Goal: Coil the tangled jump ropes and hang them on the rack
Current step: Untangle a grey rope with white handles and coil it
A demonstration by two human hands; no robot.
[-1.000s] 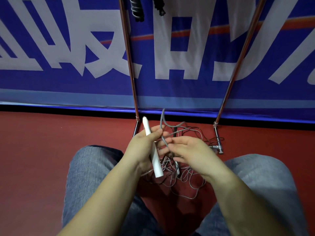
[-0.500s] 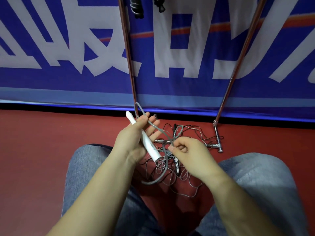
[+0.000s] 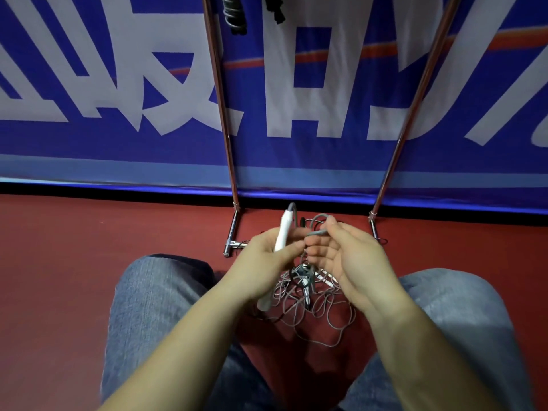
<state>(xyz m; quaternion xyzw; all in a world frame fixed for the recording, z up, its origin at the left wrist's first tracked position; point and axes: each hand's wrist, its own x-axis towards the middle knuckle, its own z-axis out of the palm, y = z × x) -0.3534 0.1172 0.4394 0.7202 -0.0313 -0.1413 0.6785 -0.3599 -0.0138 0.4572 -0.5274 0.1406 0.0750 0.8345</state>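
Note:
My left hand (image 3: 267,256) grips a white jump-rope handle (image 3: 283,232) that points up and away from me. Its grey cord (image 3: 317,229) loops out of the handle's top and over to my right hand (image 3: 347,256), which pinches the cord between thumb and fingers, palm turned up. Below both hands a tangled pile of grey and dark ropes (image 3: 314,307) lies on the red floor between my knees. The metal rack (image 3: 221,114) stands right behind the pile, and coiled ropes (image 3: 235,13) hang from it at the top of the view.
The rack's right leg (image 3: 415,99) slants up to the right, and its feet (image 3: 232,235) rest on the floor by the pile. A blue banner (image 3: 118,84) covers the wall behind. My knees in jeans (image 3: 160,298) flank the pile.
My left hand has swung back right with the handle, turning it more upright. My right hand has turned palm up and risen, carrying the cord loop up next to the handle.

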